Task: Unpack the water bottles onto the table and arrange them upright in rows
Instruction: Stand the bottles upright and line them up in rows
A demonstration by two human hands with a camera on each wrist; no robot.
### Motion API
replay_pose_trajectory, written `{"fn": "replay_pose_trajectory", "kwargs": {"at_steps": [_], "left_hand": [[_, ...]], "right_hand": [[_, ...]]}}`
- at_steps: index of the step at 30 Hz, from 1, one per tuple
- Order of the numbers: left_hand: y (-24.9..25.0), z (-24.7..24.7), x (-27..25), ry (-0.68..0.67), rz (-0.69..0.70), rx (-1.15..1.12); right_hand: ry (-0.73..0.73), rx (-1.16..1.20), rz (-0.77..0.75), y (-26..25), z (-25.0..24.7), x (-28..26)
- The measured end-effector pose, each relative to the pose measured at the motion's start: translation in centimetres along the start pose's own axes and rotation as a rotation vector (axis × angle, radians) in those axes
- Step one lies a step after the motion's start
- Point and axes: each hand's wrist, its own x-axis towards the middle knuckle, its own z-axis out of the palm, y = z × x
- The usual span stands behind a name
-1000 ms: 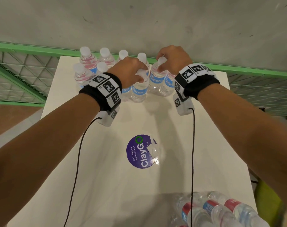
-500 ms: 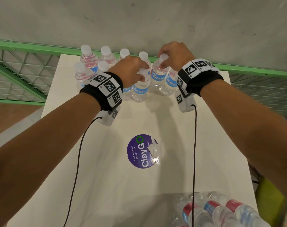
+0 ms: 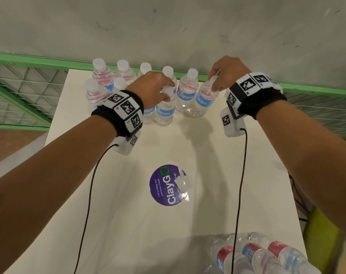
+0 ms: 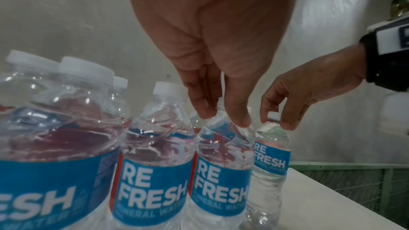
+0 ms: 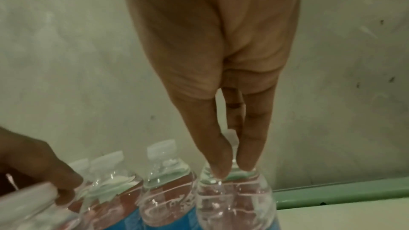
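Note:
Several clear water bottles with blue labels and white caps stand upright in two rows [image 3: 126, 76] at the far end of the white table [image 3: 128, 224]. My left hand [image 3: 166, 91] grips the top of a front-row bottle [image 3: 165, 113]; the left wrist view shows its fingertips [image 4: 241, 120] on that bottle's neck [image 4: 221, 169]. My right hand [image 3: 214, 84] pinches the cap of the rightmost bottle [image 3: 204, 100], which leans slightly. In the right wrist view, thumb and finger [image 5: 250, 160] close round the cap above that bottle's shoulder [image 5: 234, 198].
A plastic-wrapped pack of bottles [image 3: 257, 256] lies at the table's near right corner. A purple round sticker [image 3: 168, 184] marks the table's middle. A green rail with wire mesh [image 3: 30, 62] and a grey wall run behind the far edge.
My right hand has carried its bottle a little to the right, uncovering the cap of a back-row bottle beside it. The left hand has stayed on its bottle.

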Motion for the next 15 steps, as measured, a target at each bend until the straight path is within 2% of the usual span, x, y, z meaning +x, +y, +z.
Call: {"fn": "replay_pose_trajectory", "kwargs": {"at_steps": [15], "left_hand": [[-0.4, 0.2, 0.1, 0.004, 0.022, 0.010]], "right_hand": [[0.066, -0.035, -0.042, 0.1, 0.4, 1.2]]}}
